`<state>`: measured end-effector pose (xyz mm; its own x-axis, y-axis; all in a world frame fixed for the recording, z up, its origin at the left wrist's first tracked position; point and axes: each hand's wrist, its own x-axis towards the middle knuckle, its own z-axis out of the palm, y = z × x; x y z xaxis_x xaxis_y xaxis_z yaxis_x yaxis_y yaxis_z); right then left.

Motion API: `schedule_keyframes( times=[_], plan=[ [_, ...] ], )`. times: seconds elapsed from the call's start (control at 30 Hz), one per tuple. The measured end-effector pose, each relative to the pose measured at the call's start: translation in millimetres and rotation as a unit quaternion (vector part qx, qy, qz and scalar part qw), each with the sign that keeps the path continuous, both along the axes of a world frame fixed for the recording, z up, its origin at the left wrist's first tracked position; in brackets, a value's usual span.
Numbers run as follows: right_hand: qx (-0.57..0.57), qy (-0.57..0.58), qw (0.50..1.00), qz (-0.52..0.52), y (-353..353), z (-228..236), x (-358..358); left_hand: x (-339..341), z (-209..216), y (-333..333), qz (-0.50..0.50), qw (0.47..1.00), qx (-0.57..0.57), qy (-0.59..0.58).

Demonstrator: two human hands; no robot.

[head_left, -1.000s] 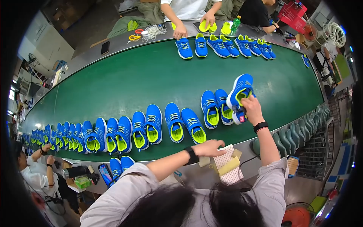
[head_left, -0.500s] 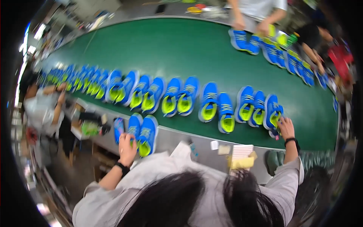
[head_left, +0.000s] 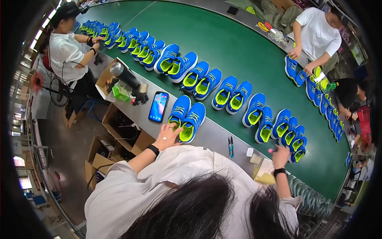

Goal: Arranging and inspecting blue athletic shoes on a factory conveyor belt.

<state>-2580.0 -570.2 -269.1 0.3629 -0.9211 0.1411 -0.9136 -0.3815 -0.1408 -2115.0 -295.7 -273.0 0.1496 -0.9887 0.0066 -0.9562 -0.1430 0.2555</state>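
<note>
A pair of blue sneakers with lime-green linings stands on the grey metal ledge in front of me, one left sneaker (head_left: 180, 108) and one right sneaker (head_left: 193, 120). My left hand (head_left: 167, 136) is at their heels, its fingers curled over the left sneaker's collar. Close to the right end of the row, my right hand (head_left: 281, 157) has its fingers bent together around a small pink thing (head_left: 271, 150), too small to name. The nearest sneaker (head_left: 298, 150) in the row lies just beyond that hand, apart from it.
A long row of matching sneakers (head_left: 202, 81) lines the near side of the green belt (head_left: 246, 59). On the ledge lie a phone (head_left: 158, 106), two pens (head_left: 230, 147) and a yellow pad (head_left: 266, 179). Co-workers stand at the left (head_left: 67, 55) and across (head_left: 318, 34).
The whole view has turned, so the row now slants down to the right. My right hand has come off the row's end sneaker toward me. My left hand stays at the pair's heels.
</note>
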Motion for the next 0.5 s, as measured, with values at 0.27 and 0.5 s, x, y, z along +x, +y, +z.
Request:
schedule_keyframes(
  times=[0.27, 0.5],
  plan=[
    [0.259, -0.182, 0.856, 0.409, 134, 14, 264, 11, -10, 12, -0.016, 0.994, -0.054, 0.091],
    [0.310, 0.085, 0.896, 0.308, 168, 8, 362, 68, 1, 63, 0.069, 0.982, -0.096, 0.145]
  ],
)
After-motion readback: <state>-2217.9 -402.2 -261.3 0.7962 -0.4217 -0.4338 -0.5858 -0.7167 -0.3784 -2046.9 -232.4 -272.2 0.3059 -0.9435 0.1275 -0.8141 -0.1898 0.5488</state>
